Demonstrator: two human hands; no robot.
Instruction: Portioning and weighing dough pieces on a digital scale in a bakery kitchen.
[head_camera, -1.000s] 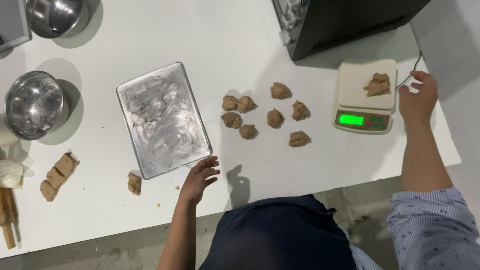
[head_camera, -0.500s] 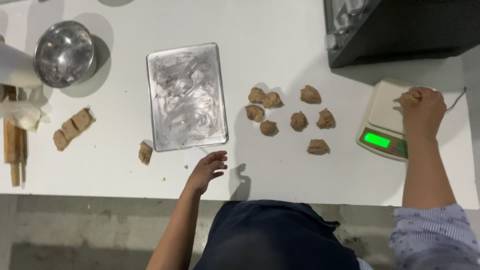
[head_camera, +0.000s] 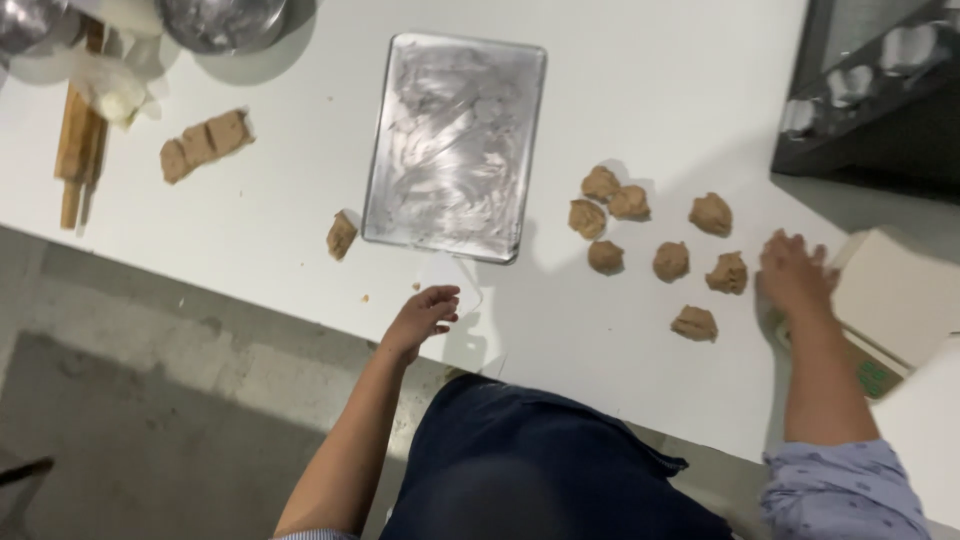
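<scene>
**Dough portions laid out beside the scale**

The right hand (head_camera: 795, 272) rests flat on the white table (head_camera: 640, 110), fingers spread and apart, holding nothing that shows. It lies between the group of dough lumps and the kitchen scale (head_camera: 895, 305), touching or just beside the scale's near corner; whether it presses on the scale cannot be told. The nearest dough lump (head_camera: 727, 272) sits just beside the fingertips, not touching them.

The left hand (head_camera: 425, 315) hovers at the table's near edge, fingers loosely curled and open, empty. It is near the lower edge of the metal tray (head_camera: 455, 140), which lies flat with a smeared, greased-looking surface and nothing on it. A single dough piece (head_camera: 341, 235) lies just beside the tray's left corner.

Seven small lumps sit in a loose cluster (head_camera: 610, 205) between tray and scale, each apart or barely touching its neighbour. That spacing looks suited to keeping the portions from sticking together, and their place beside the scale keeps them within reach of the right hand.

Farther left lies a longer scored strip of dough (head_camera: 205, 145), well apart from the portions. A wooden rolling pin (head_camera: 78, 135) lies near the far left, with a metal bowl (head_camera: 220, 20) beyond it. A dark appliance (head_camera: 880, 90) stands at the table's far right corner.
</scene>
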